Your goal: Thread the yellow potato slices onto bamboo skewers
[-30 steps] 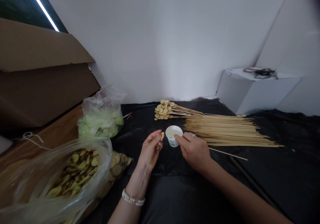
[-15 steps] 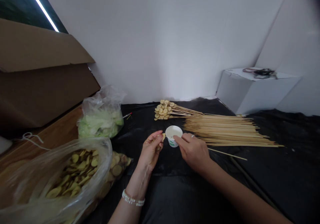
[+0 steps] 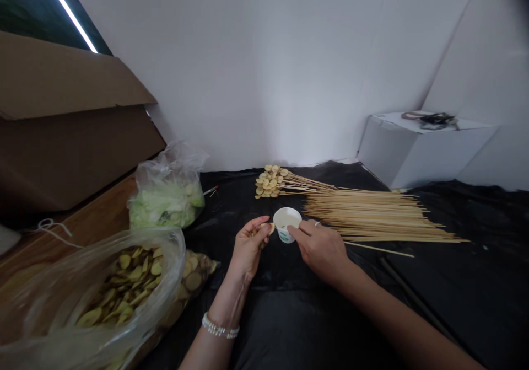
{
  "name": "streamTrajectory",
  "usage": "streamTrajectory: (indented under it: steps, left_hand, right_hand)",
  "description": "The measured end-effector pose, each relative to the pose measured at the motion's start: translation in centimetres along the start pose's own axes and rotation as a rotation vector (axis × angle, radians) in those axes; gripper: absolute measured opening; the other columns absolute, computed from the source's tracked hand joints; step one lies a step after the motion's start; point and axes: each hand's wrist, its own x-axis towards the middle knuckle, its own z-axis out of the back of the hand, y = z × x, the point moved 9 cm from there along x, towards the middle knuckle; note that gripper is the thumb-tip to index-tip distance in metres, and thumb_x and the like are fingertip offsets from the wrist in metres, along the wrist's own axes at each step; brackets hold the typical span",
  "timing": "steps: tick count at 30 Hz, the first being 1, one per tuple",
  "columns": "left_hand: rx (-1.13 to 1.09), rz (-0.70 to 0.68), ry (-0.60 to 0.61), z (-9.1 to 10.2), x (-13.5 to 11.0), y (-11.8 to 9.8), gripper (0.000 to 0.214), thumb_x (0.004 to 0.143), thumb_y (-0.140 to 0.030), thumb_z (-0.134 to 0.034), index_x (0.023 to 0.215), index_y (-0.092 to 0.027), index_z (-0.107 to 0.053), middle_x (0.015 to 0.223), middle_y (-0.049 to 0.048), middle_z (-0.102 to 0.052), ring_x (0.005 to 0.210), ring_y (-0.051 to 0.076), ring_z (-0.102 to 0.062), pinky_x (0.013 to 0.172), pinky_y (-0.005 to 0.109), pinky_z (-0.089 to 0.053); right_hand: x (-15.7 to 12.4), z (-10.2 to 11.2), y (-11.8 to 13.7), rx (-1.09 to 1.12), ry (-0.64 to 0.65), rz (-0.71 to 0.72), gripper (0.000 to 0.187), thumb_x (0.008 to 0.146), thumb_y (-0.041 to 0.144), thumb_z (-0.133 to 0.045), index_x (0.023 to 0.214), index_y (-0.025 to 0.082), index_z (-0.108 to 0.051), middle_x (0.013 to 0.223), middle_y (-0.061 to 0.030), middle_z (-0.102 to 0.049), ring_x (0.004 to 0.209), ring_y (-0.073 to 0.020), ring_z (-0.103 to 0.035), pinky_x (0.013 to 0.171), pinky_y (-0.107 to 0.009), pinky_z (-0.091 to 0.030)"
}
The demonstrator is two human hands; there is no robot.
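Note:
My left hand point(image 3: 249, 247) is closed, pinching small pale-yellow potato slices point(image 3: 268, 228) at its fingertips. My right hand point(image 3: 320, 247) is closed on a thin bamboo skewer point(image 3: 382, 249) that trails off to the right over the black cloth; its tip points toward the slices. A small white paper cup point(image 3: 287, 223) with a green mark stands just behind both hands, touching neither that I can tell.
A pile of bare bamboo skewers point(image 3: 380, 215) lies to the right, with loaded skewers of slices point(image 3: 270, 181) behind the cup. A clear bag of potato slices point(image 3: 124, 282) and a bag of green leaves point(image 3: 167, 202) sit at left. Cardboard box point(image 3: 70, 122) far left, white box point(image 3: 417, 149) far right.
The left hand has tilted the slices flatter and moved them slightly right, toward the skewer tip. The skewer's far end has swung a little away from me.

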Motion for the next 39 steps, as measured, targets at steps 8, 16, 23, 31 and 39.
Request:
streamTrajectory:
  steps: [8, 16, 23, 31, 39]
  left_hand:
    - [0.124, -0.039, 0.053, -0.1, 0.2, -0.7, 0.047, 0.057, -0.020, -0.083, 0.102, -0.014, -0.070, 0.063, -0.0003, -0.064, 0.048, 0.003, -0.049, 0.046, 0.014, -0.037]
    - [-0.094, 0.119, 0.015, -0.5, 0.0, 1.4, 0.032, 0.058, -0.026, -0.083, 0.083, -0.012, -0.071, 0.071, 0.0027, -0.065, 0.055, 0.004, -0.054, 0.047, 0.011, -0.043]
    - [-0.156, 0.088, -0.008, -0.3, 0.2, 1.3, 0.029, 0.057, -0.027, -0.084, 0.076, -0.010, -0.070, 0.070, 0.0029, -0.065, 0.056, 0.004, -0.054, 0.051, 0.011, -0.046]
    - [-0.082, -0.001, -0.031, 0.2, 0.3, 0.1, 0.028, 0.058, -0.029, -0.083, 0.074, -0.009, -0.071, 0.068, 0.0036, -0.066, 0.056, 0.004, -0.054, 0.052, 0.013, -0.045]
    - [-0.033, -0.044, -0.013, 0.1, 0.3, 0.0, 0.027, 0.060, -0.031, -0.081, 0.073, -0.010, -0.072, 0.068, 0.0037, -0.065, 0.056, 0.004, -0.052, 0.052, 0.014, -0.042]
  right_hand:
    - [-0.1, -1.0, -0.2, 0.073, 0.056, -0.034, 0.023, 0.089, 0.017, -0.048, 0.099, 0.026, -0.066, 0.078, 0.0006, -0.062, 0.071, -0.0127, -0.050, 0.055, -0.028, -0.024]
    - [-0.2, -0.6, -0.5, 0.100, -0.036, -0.082, 0.022, 0.090, 0.019, -0.046, 0.095, 0.025, -0.067, 0.077, -0.0010, -0.060, 0.072, -0.0123, -0.050, 0.057, -0.025, -0.028]
    - [0.0, -1.2, -0.5, 0.166, -0.014, -0.091, 0.024, 0.094, 0.022, -0.041, 0.097, 0.019, -0.065, 0.082, -0.0042, -0.061, 0.079, -0.0144, -0.052, 0.066, -0.025, -0.033]
    - [0.0, -1.0, -0.7, 0.148, -0.020, -0.062, 0.023, 0.091, 0.015, -0.044, 0.080, 0.018, -0.065, 0.073, -0.0023, -0.059, 0.071, -0.0144, -0.049, 0.063, -0.027, -0.030]
    - [-0.4, -0.2, 0.0, 0.094, -0.147, -0.005, 0.024, 0.090, 0.013, -0.044, 0.079, 0.016, -0.064, 0.070, -0.0036, -0.059, 0.069, -0.0161, -0.047, 0.062, -0.029, -0.027]
